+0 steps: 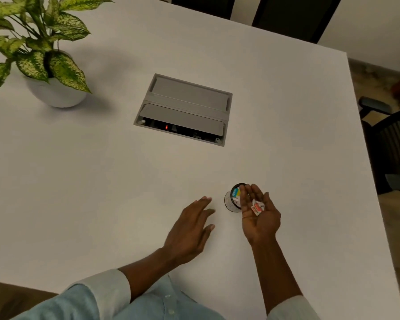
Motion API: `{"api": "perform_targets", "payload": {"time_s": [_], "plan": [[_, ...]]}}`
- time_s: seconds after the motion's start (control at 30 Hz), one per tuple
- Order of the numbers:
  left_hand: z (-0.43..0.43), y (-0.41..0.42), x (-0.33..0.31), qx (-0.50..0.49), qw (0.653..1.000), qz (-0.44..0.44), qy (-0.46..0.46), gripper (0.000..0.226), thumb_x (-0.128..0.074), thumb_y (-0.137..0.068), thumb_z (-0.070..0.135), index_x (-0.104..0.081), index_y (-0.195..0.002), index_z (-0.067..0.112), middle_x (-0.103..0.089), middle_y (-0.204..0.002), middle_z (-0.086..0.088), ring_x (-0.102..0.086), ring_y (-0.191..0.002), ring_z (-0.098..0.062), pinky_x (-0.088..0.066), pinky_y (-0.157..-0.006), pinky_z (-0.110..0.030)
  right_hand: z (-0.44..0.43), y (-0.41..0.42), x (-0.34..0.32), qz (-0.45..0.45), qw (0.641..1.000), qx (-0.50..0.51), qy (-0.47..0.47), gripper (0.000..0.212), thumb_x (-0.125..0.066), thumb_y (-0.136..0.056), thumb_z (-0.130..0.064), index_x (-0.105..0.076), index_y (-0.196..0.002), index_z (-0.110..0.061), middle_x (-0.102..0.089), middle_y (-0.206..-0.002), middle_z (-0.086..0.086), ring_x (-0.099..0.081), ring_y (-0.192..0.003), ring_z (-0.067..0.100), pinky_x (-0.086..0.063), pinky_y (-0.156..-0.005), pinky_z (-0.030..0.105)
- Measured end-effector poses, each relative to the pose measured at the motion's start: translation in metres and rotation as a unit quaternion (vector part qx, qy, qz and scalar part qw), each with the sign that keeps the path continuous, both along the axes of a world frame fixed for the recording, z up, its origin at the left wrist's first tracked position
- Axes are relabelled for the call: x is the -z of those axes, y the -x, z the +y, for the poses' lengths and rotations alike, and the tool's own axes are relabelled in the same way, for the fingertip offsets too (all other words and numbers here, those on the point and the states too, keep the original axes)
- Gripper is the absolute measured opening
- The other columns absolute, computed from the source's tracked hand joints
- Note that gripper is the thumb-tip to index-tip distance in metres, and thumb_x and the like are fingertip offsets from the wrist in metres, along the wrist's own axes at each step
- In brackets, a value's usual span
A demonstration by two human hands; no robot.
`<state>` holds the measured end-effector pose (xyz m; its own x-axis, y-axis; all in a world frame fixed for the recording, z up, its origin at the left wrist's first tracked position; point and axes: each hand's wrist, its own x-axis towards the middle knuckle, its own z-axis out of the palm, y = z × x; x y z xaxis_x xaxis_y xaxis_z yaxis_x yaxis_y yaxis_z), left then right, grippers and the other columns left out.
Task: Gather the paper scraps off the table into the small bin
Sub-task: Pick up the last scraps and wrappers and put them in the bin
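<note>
A small round bin with a dark rim stands on the white table, with coloured paper scraps inside it. My right hand is palm up beside and partly over the bin's right side, fingers extended, and red and white paper scraps lie in its palm. My left hand is flat over the table just left of the bin, fingers straight, holding nothing.
A grey cable box with a red light is set into the table's middle. A potted plant stands at the far left. Dark chairs sit past the table's right edge.
</note>
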<state>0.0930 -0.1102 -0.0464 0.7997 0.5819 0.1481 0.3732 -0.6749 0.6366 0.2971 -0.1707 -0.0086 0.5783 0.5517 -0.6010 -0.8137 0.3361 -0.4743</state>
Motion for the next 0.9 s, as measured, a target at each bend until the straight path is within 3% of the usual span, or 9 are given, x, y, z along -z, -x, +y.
{"api": "perform_targets", "payload": {"time_s": [0.17,0.33,0.53,0.63,0.77,0.83,0.9], "plan": [[0.003,0.023,0.051,0.08,0.978,0.189,-0.039,0.057,-0.044,-0.107,0.043,-0.046,-0.152,0.009,-0.026,-0.169,-0.016,-0.022,-0.158,-0.032,-0.029,-0.126,-0.05,0.002,-0.028,0.008,-0.064,0.996,0.01,0.061,0.043,-0.046,-0.107,-0.03,-0.068,-0.111,0.007,-0.068,-0.121,0.027,-0.07,-0.112,0.037,-0.06,-0.096,0.041],[0.007,0.024,0.072,0.112,0.932,0.344,-0.02,0.103,-0.056,-0.097,0.057,0.003,-0.162,0.002,0.025,-0.167,-0.022,0.027,-0.155,-0.037,0.001,-0.13,-0.051,0.009,-0.044,0.018,-0.097,0.991,0.01,0.091,0.046,-0.042,-0.108,-0.033,-0.07,-0.106,0.003,-0.073,-0.109,0.022,-0.068,-0.113,0.039,-0.057,-0.1,0.042],[0.014,0.023,0.077,0.122,0.918,0.377,0.009,0.122,-0.07,-0.089,0.057,0.013,-0.161,0.003,0.037,-0.164,-0.017,0.034,-0.152,-0.035,0.002,-0.131,-0.05,0.02,-0.045,0.029,-0.224,0.959,-0.036,0.172,0.04,-0.046,-0.105,-0.025,-0.074,-0.102,0.003,-0.076,-0.102,0.021,-0.071,-0.106,0.037,-0.06,-0.086,0.034],[0.015,0.023,0.078,0.125,0.916,0.381,0.016,0.127,-0.073,-0.087,0.057,0.016,-0.161,0.005,0.039,-0.163,-0.016,0.035,-0.152,-0.034,0.002,-0.131,-0.05,0.022,-0.039,0.032,-0.293,0.937,-0.078,0.173,0.035,-0.047,-0.103,-0.024,-0.073,-0.108,-0.001,-0.075,-0.106,0.022,-0.071,-0.103,0.031,-0.059,-0.087,0.036],[0.014,0.023,0.077,0.13,0.911,0.392,0.016,0.129,-0.075,-0.086,0.055,0.02,-0.16,0.005,0.041,-0.162,-0.017,0.036,-0.151,-0.035,0.003,-0.131,-0.05,0.018,-0.036,0.032,-0.36,0.909,-0.101,0.183,0.029,-0.047,-0.104,-0.015,-0.074,-0.106,-0.005,-0.077,-0.108,0.015,-0.071,-0.109,0.03,-0.057,-0.086,0.029],[0.015,0.022,0.077,0.127,0.911,0.392,0.025,0.13,-0.076,-0.086,0.053,0.02,-0.16,0.005,0.041,-0.162,-0.017,0.036,-0.151,-0.035,0.002,-0.131,-0.05,0.012,-0.033,0.031,-0.398,0.887,-0.112,0.205,0.029,-0.046,-0.106,-0.014,-0.075,-0.105,-0.007,-0.077,-0.109,0.012,-0.071,-0.11,0.027,-0.057,-0.088,0.033],[0.014,0.022,0.077,0.126,0.91,0.393,0.026,0.129,-0.076,-0.087,0.051,0.02,-0.16,0.005,0.041,-0.162,-0.017,0.037,-0.151,-0.035,0.002,-0.131,-0.05,0.003,-0.028,0.032,-0.467,0.838,-0.137,0.248,0.028,-0.047,-0.107,-0.012,-0.074,-0.11,-0.011,-0.076,-0.114,0.006,-0.069,-0.112,0.02,-0.058,-0.091,0.039]]}}
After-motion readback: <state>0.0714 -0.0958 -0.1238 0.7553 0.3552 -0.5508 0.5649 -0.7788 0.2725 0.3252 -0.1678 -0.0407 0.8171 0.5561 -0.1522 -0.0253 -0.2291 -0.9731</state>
